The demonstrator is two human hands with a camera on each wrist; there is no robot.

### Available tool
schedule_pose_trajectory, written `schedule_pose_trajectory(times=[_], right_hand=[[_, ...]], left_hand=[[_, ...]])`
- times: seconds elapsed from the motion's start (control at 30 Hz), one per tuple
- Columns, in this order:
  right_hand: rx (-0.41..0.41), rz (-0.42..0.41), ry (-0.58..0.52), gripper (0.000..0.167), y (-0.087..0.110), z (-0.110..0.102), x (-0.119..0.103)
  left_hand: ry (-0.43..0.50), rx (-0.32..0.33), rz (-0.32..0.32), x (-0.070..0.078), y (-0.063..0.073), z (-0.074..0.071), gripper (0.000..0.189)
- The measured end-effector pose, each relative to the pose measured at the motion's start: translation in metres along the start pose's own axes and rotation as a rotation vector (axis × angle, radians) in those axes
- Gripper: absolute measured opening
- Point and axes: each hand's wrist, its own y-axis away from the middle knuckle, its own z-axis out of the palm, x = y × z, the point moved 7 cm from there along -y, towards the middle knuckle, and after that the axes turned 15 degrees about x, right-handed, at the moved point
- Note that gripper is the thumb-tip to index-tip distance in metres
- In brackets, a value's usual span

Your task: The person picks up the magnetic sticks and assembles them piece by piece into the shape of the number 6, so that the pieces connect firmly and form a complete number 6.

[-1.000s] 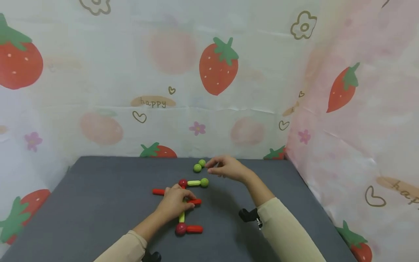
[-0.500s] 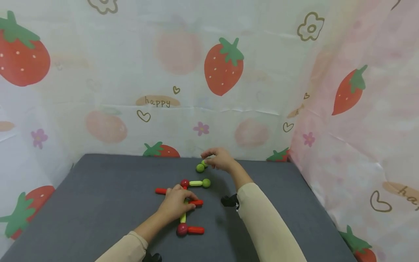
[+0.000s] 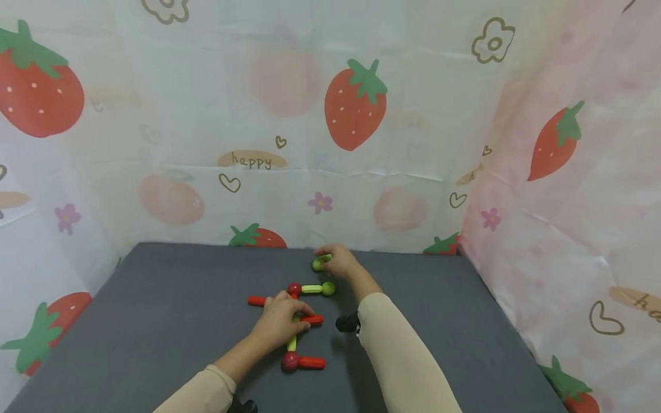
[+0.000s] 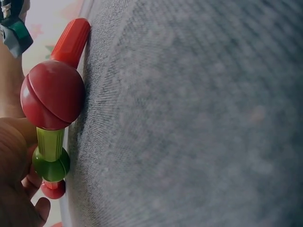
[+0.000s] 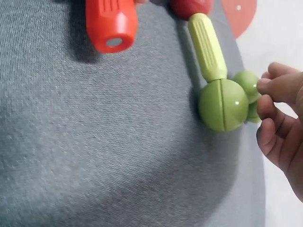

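Observation:
In the head view, my left hand (image 3: 279, 318) grips the middle of a figure built of magnetic sticks and balls. A red stick (image 3: 312, 319) sticks out past its fingers. In the left wrist view, a green ball (image 4: 51, 164) and a yellow-green stick (image 4: 50, 144) lie beside the fingers, under a dark red ball (image 4: 53, 93). My right hand (image 3: 341, 262) is at two loose green balls (image 3: 317, 264) near the far edge, thumb and forefinger around the farther one. Whether they pinch it is unclear; in the right wrist view the fingertips overlap the loose balls (image 5: 247, 85).
A red ball (image 3: 294, 288), a yellow-green stick (image 3: 311, 289) and a green ball (image 3: 328, 288) form the figure's far end. At the near end, a red ball (image 3: 290, 361) carries a red stick (image 3: 312, 362). A strawberry-print cloth (image 3: 248, 201) hangs behind the dark grey table (image 3: 181, 321).
My right hand has moved left, then down onto the two loose green balls. My left hand has kept its hold on the figure. The head view has shifted slightly.

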Motion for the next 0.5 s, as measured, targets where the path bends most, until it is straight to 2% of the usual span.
schedule_pose_trajectory(times=[0.27, 0.5], right_hand=[[0.053, 0.022, -0.007, 0.042, 0.008, 0.002, 0.005], [0.062, -0.008, 0.090, 0.042, 0.012, 0.004, 0.010]], left_hand=[[-0.006, 0.020, 0.019, 0.001, 0.000, 0.001, 0.019], [-0.010, 0.005, 0.016, -0.001, 0.000, 0.003, 0.020]])
